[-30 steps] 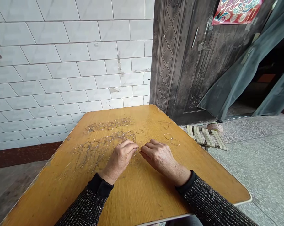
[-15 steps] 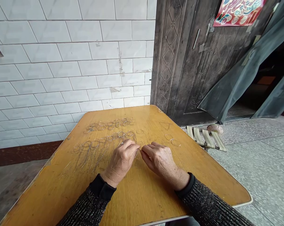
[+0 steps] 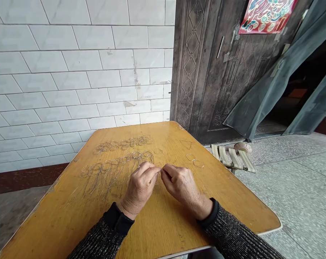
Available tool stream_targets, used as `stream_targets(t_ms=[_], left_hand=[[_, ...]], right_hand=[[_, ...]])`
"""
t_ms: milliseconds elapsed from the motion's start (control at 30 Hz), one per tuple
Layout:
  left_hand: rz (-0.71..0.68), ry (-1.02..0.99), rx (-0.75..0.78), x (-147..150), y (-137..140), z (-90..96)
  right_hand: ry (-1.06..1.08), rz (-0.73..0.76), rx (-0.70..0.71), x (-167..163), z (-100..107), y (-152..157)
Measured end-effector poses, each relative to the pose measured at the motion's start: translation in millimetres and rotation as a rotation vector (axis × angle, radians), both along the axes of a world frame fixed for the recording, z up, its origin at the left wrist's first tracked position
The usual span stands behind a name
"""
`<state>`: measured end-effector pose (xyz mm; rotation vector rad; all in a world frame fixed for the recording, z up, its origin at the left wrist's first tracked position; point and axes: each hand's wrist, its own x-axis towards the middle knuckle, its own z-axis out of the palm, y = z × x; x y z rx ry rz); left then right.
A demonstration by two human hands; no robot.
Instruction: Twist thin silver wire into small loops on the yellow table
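Observation:
My left hand [image 3: 141, 185] and my right hand [image 3: 182, 185] meet above the wooden table [image 3: 163, 230], fingertips pinched and nearly touching. Between them is a thin wire, mostly hidden by the fingers. Just beyond the fingertips lies a single wire loop [image 3: 154, 151] with a long tail; whether it joins the pinched wire I cannot tell. Left of my left hand stretches a row of looped wires [image 3: 106, 166], their loose ends trailing toward me. Farther back is a second row of wire flower-like shapes [image 3: 124, 144].
Two joined wire rings [image 3: 198, 164] and a wire triangle [image 3: 186, 144] lie on the table's right side. A white tiled wall [image 3: 103, 79] and a dark carved door [image 3: 203, 72] stand behind. A strap-seated stool [image 3: 234, 158] is beyond the right edge.
The camera view has shifted slightly, moving the scene a little left. Both hands remain pinched together at nearly the same spot, with the fingertips slightly closer.

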<state>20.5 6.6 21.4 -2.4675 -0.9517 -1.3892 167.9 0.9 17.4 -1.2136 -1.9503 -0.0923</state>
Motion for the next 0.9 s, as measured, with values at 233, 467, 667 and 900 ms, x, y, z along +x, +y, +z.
stream_targets(t_ms=[233, 467, 667, 900], left_hand=[[0.018, -0.195, -0.139, 0.6, 2.3, 5.2], [0.033, -0.245, -0.366, -4.2, 3.5, 6.8], [-0.080, -0.466, -0.729, -5.8, 3.9, 7.2], [-0.341, -0.828, -1.059, -2.2, 5.0, 3.6]], right_hand=[[0.224, 0.182, -0.251, -1.5, 7.5, 1.0], [0.271, 0.247, -0.301, -0.7, 10.9, -1.1], [0.461, 0.347, -0.458, -0.6, 7.3, 2.0], [0.738, 0.386, -0.608, -4.1, 10.0, 4.9]])
